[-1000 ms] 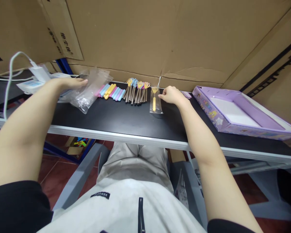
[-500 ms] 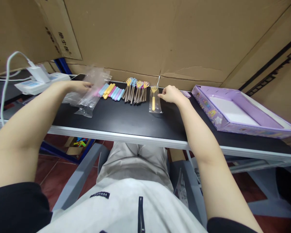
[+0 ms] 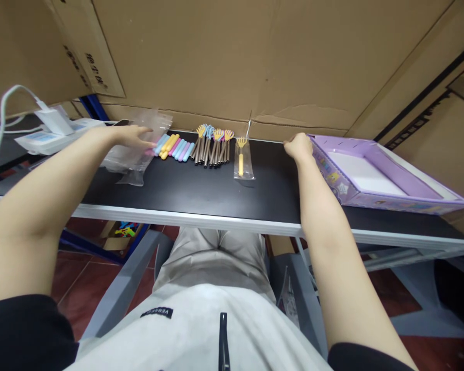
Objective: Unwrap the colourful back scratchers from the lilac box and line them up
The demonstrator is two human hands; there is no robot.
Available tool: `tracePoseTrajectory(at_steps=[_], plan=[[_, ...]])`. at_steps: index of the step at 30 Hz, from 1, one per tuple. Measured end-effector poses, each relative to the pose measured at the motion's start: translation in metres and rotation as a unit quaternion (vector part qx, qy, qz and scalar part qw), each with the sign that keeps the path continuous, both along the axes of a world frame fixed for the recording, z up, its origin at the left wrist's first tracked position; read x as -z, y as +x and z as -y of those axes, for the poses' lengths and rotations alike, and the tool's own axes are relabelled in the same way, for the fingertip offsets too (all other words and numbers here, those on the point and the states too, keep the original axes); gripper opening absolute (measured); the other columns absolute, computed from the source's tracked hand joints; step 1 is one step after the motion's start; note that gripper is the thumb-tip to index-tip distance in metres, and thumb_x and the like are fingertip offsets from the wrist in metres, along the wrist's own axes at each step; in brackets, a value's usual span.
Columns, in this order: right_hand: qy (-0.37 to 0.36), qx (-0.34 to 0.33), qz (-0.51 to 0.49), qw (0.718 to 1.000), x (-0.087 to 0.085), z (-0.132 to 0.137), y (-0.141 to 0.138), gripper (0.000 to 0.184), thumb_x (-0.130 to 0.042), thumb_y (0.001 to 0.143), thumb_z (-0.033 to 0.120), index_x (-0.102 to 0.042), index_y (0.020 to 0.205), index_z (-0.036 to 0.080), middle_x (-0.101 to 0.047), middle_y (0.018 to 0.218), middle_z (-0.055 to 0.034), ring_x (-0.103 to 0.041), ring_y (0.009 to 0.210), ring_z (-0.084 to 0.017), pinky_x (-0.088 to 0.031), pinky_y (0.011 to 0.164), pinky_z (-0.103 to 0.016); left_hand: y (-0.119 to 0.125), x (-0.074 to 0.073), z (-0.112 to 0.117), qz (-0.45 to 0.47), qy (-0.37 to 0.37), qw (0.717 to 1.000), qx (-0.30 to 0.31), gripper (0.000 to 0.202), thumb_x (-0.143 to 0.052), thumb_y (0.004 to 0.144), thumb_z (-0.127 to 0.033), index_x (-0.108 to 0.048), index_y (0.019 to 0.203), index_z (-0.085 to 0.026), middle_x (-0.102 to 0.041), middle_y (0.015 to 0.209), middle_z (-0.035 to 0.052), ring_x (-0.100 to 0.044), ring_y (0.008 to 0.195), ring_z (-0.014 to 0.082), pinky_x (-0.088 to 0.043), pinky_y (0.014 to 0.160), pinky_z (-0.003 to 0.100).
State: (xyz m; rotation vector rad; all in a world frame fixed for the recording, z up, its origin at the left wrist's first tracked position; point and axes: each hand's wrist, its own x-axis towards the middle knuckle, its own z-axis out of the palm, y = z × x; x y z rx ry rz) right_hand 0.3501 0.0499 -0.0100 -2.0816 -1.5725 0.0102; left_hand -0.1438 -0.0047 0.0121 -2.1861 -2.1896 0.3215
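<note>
My left hand (image 3: 133, 136) lies with its fingers stretched flat on a pile of clear plastic bags (image 3: 133, 165) at the back left of the black table (image 3: 201, 193). Its fingertips reach a row of pastel handles (image 3: 176, 147). Beside the handles lies a bundle of small rake-headed sticks (image 3: 213, 147). One yellow rake in a clear bag (image 3: 242, 161) lies alone to the right of the bundle. My right hand (image 3: 299, 147) rests curled against the left corner of a purple box (image 3: 386, 198); what is under its fingers is hidden.
Cardboard sheets (image 3: 232, 56) wall off the back of the table. A white power strip with a charger and cable (image 3: 52, 131) sits at the far left. A grey chair frame (image 3: 119, 288) and red floor tiles show below the table edge.
My right hand left the bagged yellow rake and moved right to the purple box's corner. My left hand slid right over the bags toward the pastel handles.
</note>
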Motion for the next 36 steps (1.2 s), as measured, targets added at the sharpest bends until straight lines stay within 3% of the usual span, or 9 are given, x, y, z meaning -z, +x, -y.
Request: tracePoseTrajectory(at_steps=[4,7,10,14,18,24,27,32,36], plan=[[0.048,0.041,-0.026,0.998,0.016,-0.008,0.024,0.041,-0.055,0.092,0.013,-0.072,0.128,0.005,-0.068,0.131,-0.0268,-0.064,0.13,-0.04,-0.049,0.113,-0.054,0.012,-0.004,-0.003,-0.024,-0.019,0.999,-0.013,0.065,-0.036,0.112,-0.036,-0.024,0.167,-0.005,-0.034,0.172,0.0243,-0.041,0.155,0.0249,-0.035,0.124,0.037],[0.073,0.03,-0.032,0.996,0.031,-0.012,0.04,0.042,-0.054,0.093,0.01,-0.071,0.13,0.007,-0.066,0.137,-0.0233,-0.061,0.134,-0.037,-0.047,0.118,-0.051,0.025,-0.014,-0.003,-0.021,0.024,1.0,-0.003,0.061,-0.038,0.11,-0.024,-0.028,0.167,-0.005,-0.036,0.171,0.0226,-0.043,0.154,0.0248,-0.035,0.125,0.039],[0.065,0.023,-0.034,0.997,0.044,-0.013,0.048,0.043,-0.053,0.094,0.009,-0.071,0.133,0.009,-0.062,0.144,-0.0212,-0.057,0.14,-0.034,-0.045,0.12,-0.048,0.049,-0.026,-0.001,0.051,0.09,0.994,0.046,0.059,-0.042,0.109,-0.022,-0.033,0.164,-0.003,-0.04,0.17,0.0188,-0.041,0.155,0.0237,-0.032,0.127,0.036],[0.034,0.007,-0.015,0.999,0.051,-0.016,0.046,0.045,-0.051,0.1,0.016,-0.068,0.141,0.008,-0.059,0.148,-0.0227,-0.055,0.144,-0.032,-0.042,0.123,-0.045,0.103,-0.033,0.001,0.125,0.115,0.977,0.13,0.06,-0.044,0.108,-0.031,-0.042,0.162,-0.006,-0.047,0.167,0.0139,-0.046,0.152,0.0245,-0.033,0.127,0.034],[0.023,-0.01,0.001,1.0,0.052,-0.018,0.043,0.045,-0.051,0.102,0.022,-0.069,0.141,0.009,-0.058,0.15,-0.0228,-0.054,0.144,-0.035,-0.043,0.121,-0.048,0.173,-0.023,0.005,0.106,0.104,0.963,0.225,0.055,-0.046,0.105,-0.037,-0.056,0.156,-0.02,-0.062,0.155,0.006,-0.056,0.144,0.0255,-0.042,0.119,0.034],[0.048,-0.003,0.02,0.999,0.048,-0.015,0.04,0.044,-0.054,0.102,0.026,-0.072,0.136,0.005,-0.062,0.142,-0.0255,-0.061,0.133,-0.033,-0.045,0.117,-0.044,0.245,-0.006,0.026,0.059,0.036,0.958,0.28,0.052,-0.042,0.109,-0.042,-0.063,0.15,-0.02,-0.066,0.149,0.0112,-0.061,0.139,0.0303,-0.047,0.114,0.038],[0.044,-0.002,0.03,0.999,0.046,-0.014,0.037,0.042,-0.056,0.101,0.029,-0.074,0.132,0.006,-0.063,0.139,-0.0257,-0.063,0.13,-0.032,-0.048,0.114,-0.042,0.256,0.003,0.032,0.052,0.0,0.956,0.29,0.054,-0.041,0.11,-0.043,-0.059,0.154,-0.019,-0.062,0.154,0.0131,-0.059,0.142,0.0318,-0.048,0.114,0.039],[0.034,0.003,0.028,0.999,0.042,-0.015,0.036,0.046,-0.061,0.1,0.037,-0.075,0.129,0.005,-0.063,0.139,-0.0272,-0.064,0.129,-0.034,-0.048,0.115,-0.043,0.25,0.02,0.028,0.066,0.006,0.944,0.324,0.052,-0.04,0.109,-0.041,-0.061,0.151,-0.017,-0.056,0.16,0.0135,-0.061,0.139,0.0296,-0.048,0.113,0.035],[0.025,0.004,0.012,1.0,0.041,-0.014,0.036,0.046,-0.063,0.098,0.03,-0.073,0.135,0.005,-0.066,0.14,-0.0262,-0.064,0.131,-0.035,-0.048,0.116,-0.045,0.242,0.025,0.024,0.088,0.01,0.936,0.34,0.053,-0.039,0.109,-0.037,-0.059,0.153,-0.014,-0.053,0.161,0.0153,-0.059,0.142,0.0274,-0.044,0.117,0.032]])
